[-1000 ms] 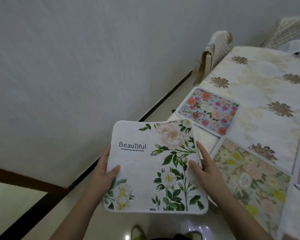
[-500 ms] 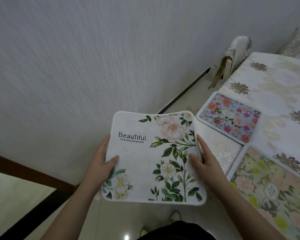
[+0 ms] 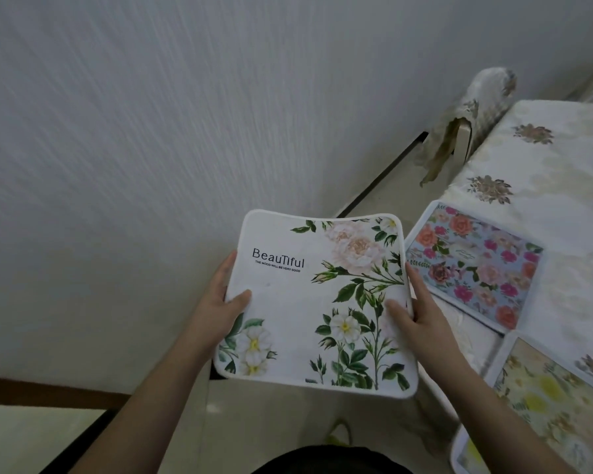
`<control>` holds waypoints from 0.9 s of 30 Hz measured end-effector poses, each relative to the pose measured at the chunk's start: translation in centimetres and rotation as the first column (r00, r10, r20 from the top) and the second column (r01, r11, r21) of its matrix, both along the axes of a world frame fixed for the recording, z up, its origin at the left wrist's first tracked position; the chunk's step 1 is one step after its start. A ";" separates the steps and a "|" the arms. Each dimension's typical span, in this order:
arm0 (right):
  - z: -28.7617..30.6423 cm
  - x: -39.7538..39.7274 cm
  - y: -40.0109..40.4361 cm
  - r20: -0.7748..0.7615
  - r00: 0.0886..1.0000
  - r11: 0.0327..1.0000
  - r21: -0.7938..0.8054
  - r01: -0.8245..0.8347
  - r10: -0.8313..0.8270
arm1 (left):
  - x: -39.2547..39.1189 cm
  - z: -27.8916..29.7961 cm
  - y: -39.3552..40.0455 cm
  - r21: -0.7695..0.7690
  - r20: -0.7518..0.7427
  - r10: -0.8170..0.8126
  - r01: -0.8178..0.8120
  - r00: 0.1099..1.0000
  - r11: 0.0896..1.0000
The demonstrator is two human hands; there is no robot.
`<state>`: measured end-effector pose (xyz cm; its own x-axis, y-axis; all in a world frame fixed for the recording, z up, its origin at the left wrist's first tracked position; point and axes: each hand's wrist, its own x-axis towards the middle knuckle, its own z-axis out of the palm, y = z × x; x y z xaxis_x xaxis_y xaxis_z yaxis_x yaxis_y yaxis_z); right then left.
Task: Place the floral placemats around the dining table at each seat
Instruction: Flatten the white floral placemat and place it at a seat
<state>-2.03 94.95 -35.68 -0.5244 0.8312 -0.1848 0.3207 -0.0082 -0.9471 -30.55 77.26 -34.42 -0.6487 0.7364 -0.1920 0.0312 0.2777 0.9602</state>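
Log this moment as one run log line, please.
phase: carrying | held: white floral placemat, off table | left hand: grips left edge | right hand: grips right edge | table: blue rose placemat, yellow floral placemat

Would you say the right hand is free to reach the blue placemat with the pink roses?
Probably not yet: the right hand grips the white placemat, as does the left hand. The blue placemat lies just beyond it, nothing between.
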 end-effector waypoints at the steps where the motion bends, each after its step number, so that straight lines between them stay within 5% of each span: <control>1: 0.2 -0.3 0.8 0.014 1.000 1.000 0.003 -0.006 0.006 | -0.3 0.1 0.8 0.007 0.015 0.006 -0.006 1.000 1.000; 18: 0.9 -8.5 8.1 0.102 0.988 0.991 0.075 0.110 -0.117 | -8.9 -1.6 10.5 0.030 0.122 0.011 -0.015 0.992 0.999; 27: 0.6 -15.8 9.6 0.113 0.972 0.977 0.092 0.194 -0.204 | -18.1 -1.9 14.1 0.031 0.121 -0.111 0.108 0.986 0.994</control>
<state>-17.87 104.54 -35.03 -0.3247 0.9312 -0.1657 0.4323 -0.0097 -0.9017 -48.63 91.41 -36.33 -0.5368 0.8070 -0.2462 -0.0579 0.2559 0.9650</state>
